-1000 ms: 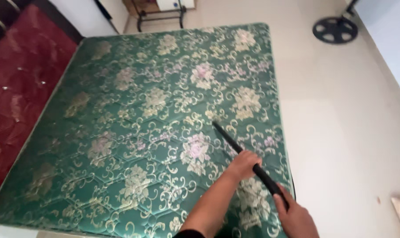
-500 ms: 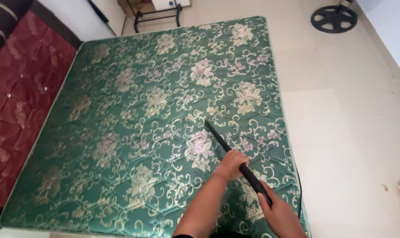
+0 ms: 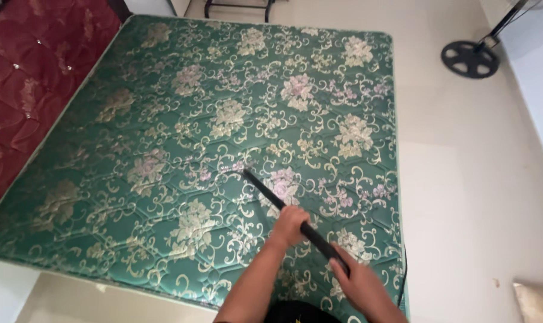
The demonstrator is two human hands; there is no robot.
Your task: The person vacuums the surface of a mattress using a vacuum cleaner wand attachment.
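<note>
- The left hand (image 3: 290,222) is seen from the back, its fingers curled into a closed grip, knuckles facing up and away from the camera.
- The left forearm runs bare from the bottom edge of the view up and to the right to that hand, the wrist nearly straight.
- The right hand (image 3: 360,288) sits lower and further right, close to the body, also closed in a fist-like grip with the thumb side pointing up and left.
- The right wrist and the start of the forearm leave the view at the bottom edge.
- The left hand is stretched further forward than the right; the two are near each other but not touching.
</note>
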